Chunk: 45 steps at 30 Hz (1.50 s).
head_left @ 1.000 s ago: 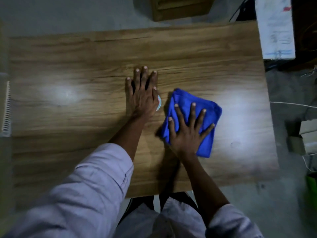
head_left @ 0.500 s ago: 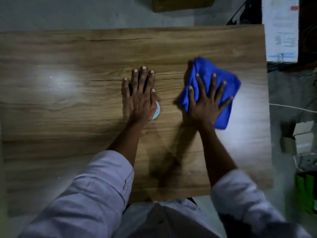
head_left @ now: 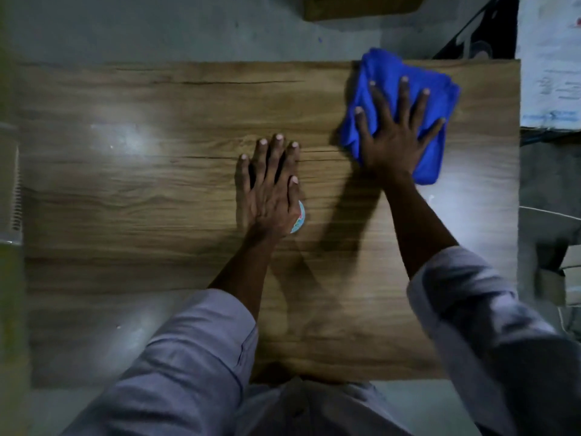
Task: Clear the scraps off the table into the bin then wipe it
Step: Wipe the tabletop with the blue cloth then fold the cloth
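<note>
At the far-right corner of the rectangular brown wood-grain laminate table lay the bright blue soft-pile cloth. It was folded into a rough square w/ rumpled, rounded edges & a thick bunched fold on its left side. Its far edge sat at the tabletop's far edge; couldn't tell if it overhung. The right hand pressed flat on top of it, fingers straight & splayed wide, palm over the cloth's near half, nothing curled round the fabric. Blue showed between the fingers & past the fingertips on the far, left & right sides.

The left hand lay palm-down approx. mid-table, well apart from the cloth. Its fingers were straight & close together, thumb tucked beside the index, gripping nothing. A small round flat disc, pale blue rim w/ pinkish marks, peeked out from under the right side of that palm; most of it was hidden.

The tabletop was smooth & slightly glossy, w/ two soft white glare patches, one left & one right, plus dark grain lines running left-right. Both forearms were bare below pushed-up pale lilac-grey woven sleeves. Beyond the table were a dull grey concrete-like floor, a brown wooden box at the far edge of view & a white printed sheet to the right.
</note>
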Each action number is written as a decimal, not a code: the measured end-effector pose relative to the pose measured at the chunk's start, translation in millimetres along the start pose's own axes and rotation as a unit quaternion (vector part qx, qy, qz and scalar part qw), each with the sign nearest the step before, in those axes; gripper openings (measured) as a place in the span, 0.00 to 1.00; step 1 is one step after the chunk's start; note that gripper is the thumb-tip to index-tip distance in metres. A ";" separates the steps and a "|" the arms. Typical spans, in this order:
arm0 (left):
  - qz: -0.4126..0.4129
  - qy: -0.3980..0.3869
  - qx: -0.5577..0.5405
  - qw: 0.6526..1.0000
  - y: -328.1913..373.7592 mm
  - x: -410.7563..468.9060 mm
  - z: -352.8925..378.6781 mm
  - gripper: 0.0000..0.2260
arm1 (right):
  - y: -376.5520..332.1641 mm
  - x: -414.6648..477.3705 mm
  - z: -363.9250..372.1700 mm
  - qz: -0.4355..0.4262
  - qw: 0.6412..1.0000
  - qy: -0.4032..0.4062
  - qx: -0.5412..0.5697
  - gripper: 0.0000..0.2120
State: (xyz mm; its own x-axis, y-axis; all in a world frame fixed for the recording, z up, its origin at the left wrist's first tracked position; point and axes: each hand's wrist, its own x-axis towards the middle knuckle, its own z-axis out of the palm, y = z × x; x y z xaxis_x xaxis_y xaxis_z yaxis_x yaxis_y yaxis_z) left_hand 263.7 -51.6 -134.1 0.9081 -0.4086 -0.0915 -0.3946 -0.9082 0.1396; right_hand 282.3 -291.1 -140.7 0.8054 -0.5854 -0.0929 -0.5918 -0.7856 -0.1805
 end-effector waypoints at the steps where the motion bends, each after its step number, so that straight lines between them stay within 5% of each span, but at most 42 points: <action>1: -0.003 -0.002 0.000 1.000 0.5 0.3 -0.6 0.26 | 9.9 -6.2 -2.0 0.035 0.999 0.010 -0.003 0.29; 6: -0.015 -0.015 -0.005 1.000 2.2 1.4 -2.8 0.27 | -6.1 -103.6 16.3 0.186 0.978 0.097 0.014 0.26; 10: -0.019 -0.047 0.017 0.999 2.7 3.0 -5.2 0.32 | -71.3 -123.4 32.8 0.061 0.996 0.062 0.009 0.25; 15: -0.030 -0.032 -0.008 0.999 3.0 4.6 -6.7 0.28 | -72.4 -27.2 27.8 -0.060 0.996 0.059 0.002 0.26; 23: -0.021 -0.042 0.007 0.999 0.9 5.6 -5.6 0.28 | -4.7 -2.0 -0.3 0.134 0.990 0.038 0.016 0.28; 28: -0.027 -0.040 -0.005 0.999 1.2 7.4 -4.7 0.28 | -14.3 16.2 -0.9 0.151 0.988 0.030 0.024 0.29; 30: -0.024 -0.036 -0.010 0.999 1.5 6.5 -5.2 0.28 | -25.4 33.6 0.6 0.128 0.991 0.027 0.026 0.29; 33: -0.024 -0.025 -0.017 0.999 1.4 6.4 -6.4 0.28 | -53.6 33.6 9.6 -0.028 1.000 -0.001 -0.002 0.28; 36: -0.025 -0.022 -0.006 0.999 1.4 6.2 -4.9 0.28 | -66.2 -9.9 16.8 -0.203 0.979 0.006 -0.023 0.27; 40: -0.024 -0.021 -0.002 0.999 0.7 6.3 -2.7 0.27 | -20.7 -53.0 11.5 -0.318 0.948 0.014 -0.025 0.27; 43: -0.025 -0.017 -0.003 1.000 2.0 6.1 -3.3 0.28 | 8.0 -18.0 0.3 -0.274 0.960 0.009 -0.049 0.28; 45: -0.024 -0.016 0.005 1.000 2.9 5.9 -4.2 0.28 | 9.7 14.4 -1.4 -0.131 0.990 0.015 -0.040 0.28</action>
State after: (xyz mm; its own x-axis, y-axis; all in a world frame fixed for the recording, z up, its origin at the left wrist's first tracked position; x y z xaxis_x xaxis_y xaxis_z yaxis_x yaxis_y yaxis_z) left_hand 268.5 -56.3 -130.1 0.9207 -0.3679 -0.1298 -0.3530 -0.9273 0.1245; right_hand 288.1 -307.5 -142.4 0.9309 -0.3646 -0.0237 -0.3648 -0.9239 -0.1154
